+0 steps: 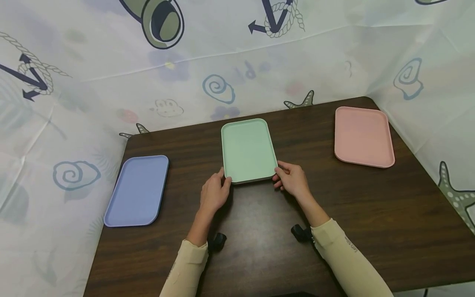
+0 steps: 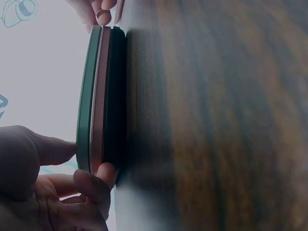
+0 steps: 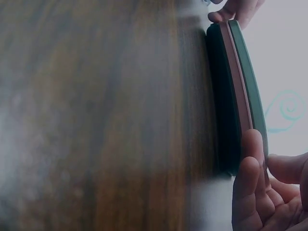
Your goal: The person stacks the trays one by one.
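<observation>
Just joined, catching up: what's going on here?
A person's left hand and right hand grip the near corners of a light green rectangular plastic-looking tray. Wrist views show a pink layer and a darker layer beneath it. Untouched on the dark wood-grain table: a blue rectangular plastic-looking tray at left, a pink rectangular plastic-looking tray at right.

Dark wood-grain table (image 1: 371,231), pale cloth backdrop (image 1: 326,53), printed anchors (image 1: 273,28), shells (image 1: 219,88), starfish (image 1: 458,200); soft glare (image 1: 263,247)
</observation>
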`<action>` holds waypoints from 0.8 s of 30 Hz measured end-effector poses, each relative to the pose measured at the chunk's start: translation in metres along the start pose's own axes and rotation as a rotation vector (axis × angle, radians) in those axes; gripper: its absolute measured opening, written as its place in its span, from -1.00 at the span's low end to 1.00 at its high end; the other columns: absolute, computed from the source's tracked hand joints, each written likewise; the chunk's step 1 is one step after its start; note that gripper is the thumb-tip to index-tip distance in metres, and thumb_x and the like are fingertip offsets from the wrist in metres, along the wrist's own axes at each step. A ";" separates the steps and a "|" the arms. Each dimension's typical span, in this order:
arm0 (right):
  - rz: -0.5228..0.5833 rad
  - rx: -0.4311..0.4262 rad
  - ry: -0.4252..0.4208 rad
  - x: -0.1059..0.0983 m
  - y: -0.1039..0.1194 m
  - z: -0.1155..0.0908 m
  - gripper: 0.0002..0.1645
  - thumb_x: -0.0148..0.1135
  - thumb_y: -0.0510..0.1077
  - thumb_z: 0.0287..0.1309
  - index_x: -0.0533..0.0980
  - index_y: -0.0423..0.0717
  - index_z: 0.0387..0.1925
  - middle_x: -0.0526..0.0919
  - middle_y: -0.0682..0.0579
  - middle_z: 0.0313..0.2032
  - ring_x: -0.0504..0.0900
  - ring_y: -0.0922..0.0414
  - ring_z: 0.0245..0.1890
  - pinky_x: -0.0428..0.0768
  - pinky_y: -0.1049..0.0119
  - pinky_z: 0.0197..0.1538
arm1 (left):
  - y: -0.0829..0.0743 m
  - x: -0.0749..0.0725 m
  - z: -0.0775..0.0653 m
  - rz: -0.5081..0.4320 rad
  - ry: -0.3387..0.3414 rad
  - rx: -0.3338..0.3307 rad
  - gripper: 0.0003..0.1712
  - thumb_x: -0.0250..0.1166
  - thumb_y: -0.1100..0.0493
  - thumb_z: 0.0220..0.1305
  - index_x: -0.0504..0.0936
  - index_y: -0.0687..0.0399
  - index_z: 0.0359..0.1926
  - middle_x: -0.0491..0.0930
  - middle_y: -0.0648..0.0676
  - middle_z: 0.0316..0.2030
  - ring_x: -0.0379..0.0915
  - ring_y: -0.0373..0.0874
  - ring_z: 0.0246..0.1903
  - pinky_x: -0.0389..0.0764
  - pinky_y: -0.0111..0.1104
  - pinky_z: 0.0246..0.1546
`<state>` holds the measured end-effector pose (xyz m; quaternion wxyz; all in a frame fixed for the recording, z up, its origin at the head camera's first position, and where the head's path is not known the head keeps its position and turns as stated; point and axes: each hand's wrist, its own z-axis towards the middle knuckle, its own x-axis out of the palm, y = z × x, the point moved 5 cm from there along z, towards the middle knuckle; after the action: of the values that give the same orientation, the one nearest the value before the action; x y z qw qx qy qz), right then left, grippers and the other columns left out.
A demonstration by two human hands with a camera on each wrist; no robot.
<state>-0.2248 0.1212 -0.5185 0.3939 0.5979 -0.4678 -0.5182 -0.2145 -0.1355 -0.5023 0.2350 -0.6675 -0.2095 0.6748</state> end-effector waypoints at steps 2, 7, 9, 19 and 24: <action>-0.004 0.004 0.011 0.001 0.000 0.000 -0.46 0.11 -0.16 0.40 0.36 -0.24 0.34 0.72 -0.17 -0.40 0.71 0.04 -0.55 0.61 0.29 -0.52 | 0.001 0.000 -0.001 -0.006 0.013 -0.006 -0.37 0.13 -0.01 0.44 0.32 0.19 0.40 0.58 0.20 0.03 0.51 0.09 -0.16 0.48 -0.04 -0.18; -0.026 0.021 0.048 0.003 -0.001 -0.004 -0.40 0.09 -0.12 0.41 0.29 -0.21 0.40 0.72 -0.15 -0.37 0.71 0.03 -0.51 0.62 0.25 -0.49 | 0.004 0.003 -0.003 -0.016 0.056 0.004 -0.34 0.09 -0.03 0.47 0.25 0.21 0.44 0.53 0.23 0.11 0.47 0.15 0.08 0.45 0.02 0.00; -0.041 0.029 0.064 0.003 -0.001 -0.006 -0.37 0.09 -0.09 0.41 0.26 -0.21 0.42 0.72 -0.13 -0.36 0.71 0.03 -0.50 0.62 0.23 -0.47 | 0.005 0.004 -0.006 -0.012 0.070 0.016 -0.32 0.10 -0.03 0.47 0.23 0.22 0.45 0.56 0.19 0.01 0.50 0.11 -0.01 0.46 -0.01 -0.03; -0.015 0.032 0.112 -0.011 -0.010 -0.025 -0.33 0.08 -0.04 0.43 0.21 -0.28 0.42 0.71 -0.18 -0.30 0.72 0.01 -0.47 0.63 0.21 -0.45 | 0.000 -0.001 -0.026 0.043 0.098 0.036 -0.36 0.25 -0.06 0.35 0.43 0.16 0.34 0.52 -0.02 -0.30 0.38 -0.12 -0.41 0.40 -0.21 -0.36; 0.031 0.037 0.105 -0.028 -0.018 -0.034 -0.31 0.07 0.00 0.44 0.22 -0.32 0.40 0.71 -0.22 -0.27 0.72 0.01 -0.44 0.63 0.23 -0.45 | -0.010 -0.005 -0.038 0.149 0.120 0.069 -0.43 0.27 -0.09 0.33 0.56 0.12 0.24 0.53 0.03 -0.30 0.42 -0.06 -0.46 0.43 -0.18 -0.45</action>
<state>-0.1890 0.1526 -0.5229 0.4146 0.6241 -0.4652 -0.4714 -0.1767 -0.1317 -0.4931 0.2190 -0.7119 -0.1216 0.6561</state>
